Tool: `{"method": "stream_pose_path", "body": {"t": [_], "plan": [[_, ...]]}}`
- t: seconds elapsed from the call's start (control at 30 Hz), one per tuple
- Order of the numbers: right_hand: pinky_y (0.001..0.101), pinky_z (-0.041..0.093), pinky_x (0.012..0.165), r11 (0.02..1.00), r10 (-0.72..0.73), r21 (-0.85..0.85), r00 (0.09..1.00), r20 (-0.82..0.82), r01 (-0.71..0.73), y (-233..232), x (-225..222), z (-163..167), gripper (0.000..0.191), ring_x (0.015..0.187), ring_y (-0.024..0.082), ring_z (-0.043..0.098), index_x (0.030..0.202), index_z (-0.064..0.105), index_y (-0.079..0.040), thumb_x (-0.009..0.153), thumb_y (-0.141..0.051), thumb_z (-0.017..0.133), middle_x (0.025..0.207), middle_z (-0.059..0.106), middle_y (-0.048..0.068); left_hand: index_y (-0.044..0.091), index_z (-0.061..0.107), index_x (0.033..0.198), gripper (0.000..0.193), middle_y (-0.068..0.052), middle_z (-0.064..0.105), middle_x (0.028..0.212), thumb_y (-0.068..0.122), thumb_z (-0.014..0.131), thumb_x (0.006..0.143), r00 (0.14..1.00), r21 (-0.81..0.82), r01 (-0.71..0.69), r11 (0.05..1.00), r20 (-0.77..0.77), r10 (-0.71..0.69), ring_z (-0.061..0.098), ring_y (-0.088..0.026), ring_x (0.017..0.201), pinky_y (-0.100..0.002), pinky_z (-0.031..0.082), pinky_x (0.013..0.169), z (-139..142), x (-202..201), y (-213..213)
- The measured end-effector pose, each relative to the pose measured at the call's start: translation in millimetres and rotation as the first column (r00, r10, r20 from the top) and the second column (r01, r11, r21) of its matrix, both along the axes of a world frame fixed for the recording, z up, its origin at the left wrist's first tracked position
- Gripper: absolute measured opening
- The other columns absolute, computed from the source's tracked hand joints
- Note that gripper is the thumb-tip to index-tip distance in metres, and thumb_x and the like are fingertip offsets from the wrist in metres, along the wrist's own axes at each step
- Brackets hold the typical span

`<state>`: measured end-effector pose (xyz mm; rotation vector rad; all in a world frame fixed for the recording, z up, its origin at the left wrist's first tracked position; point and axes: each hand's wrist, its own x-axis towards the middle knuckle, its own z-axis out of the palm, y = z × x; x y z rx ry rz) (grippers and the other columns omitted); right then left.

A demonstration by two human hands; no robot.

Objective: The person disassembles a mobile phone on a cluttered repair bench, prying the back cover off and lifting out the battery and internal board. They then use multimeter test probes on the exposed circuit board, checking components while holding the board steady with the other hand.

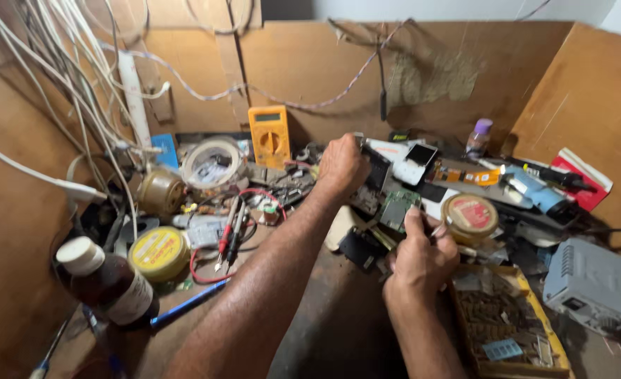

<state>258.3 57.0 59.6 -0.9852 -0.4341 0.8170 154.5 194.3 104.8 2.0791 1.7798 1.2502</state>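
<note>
Left hand (342,165) clamps the dark phone frame (375,172), right hand (423,254) pinches the green circuit board (397,208); keep your pull slow, clear of the round tin (470,216).

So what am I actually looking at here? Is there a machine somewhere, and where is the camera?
There is no machine: these are a person's two bare hands, seen from a camera worn on the head and looking down at a cluttered workbench walled with brown board. The left hand reaches forward and grips a dark flat part, perhaps a phone frame. The right hand is closed just below a small green circuit board; exactly what it pinches is hard to tell. Around them lie a yellow multimeter, its red and black probes, a roll of tape, two round tins, a brown bottle, a grey box and a yellow tray of small parts. White cables hang on the left.
</note>
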Motion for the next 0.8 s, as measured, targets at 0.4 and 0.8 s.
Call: {"method": "stream_pose_path", "body": {"t": [0.4,0.8], "plan": [[0.0261,0.022,0.035,0.984,0.181,0.019,0.981,-0.076,-0.180,6,2,-12,0.012,0.040,0.005,0.030,0.087,0.062,-0.012,0.093,-0.015,0.073,0.060,0.044,-0.007,-0.003,0.071,0.098,0.026,-0.029,0.064,0.097,0.008,0.072,0.074,0.998,0.277,0.015,0.961,-0.056,0.001,0.062,-0.044,0.094,-0.052,0.053,0.085,-32,-5,-6],[0.0228,0.022,0.037,0.803,0.574,-0.049,0.748,0.332,-0.595,-10,-22,-6,0.012,0.042,0.001,0.032,0.090,0.073,-0.006,0.093,-0.018,0.073,0.063,0.056,-0.007,-0.003,0.072,0.116,0.030,-0.008,0.075,0.091,0.022,0.063,0.100,0.656,0.002,0.350,0.937,0.713,-0.247,0.070,-0.010,0.075,-0.027,0.058,0.059,-62,-109,-139]]}}
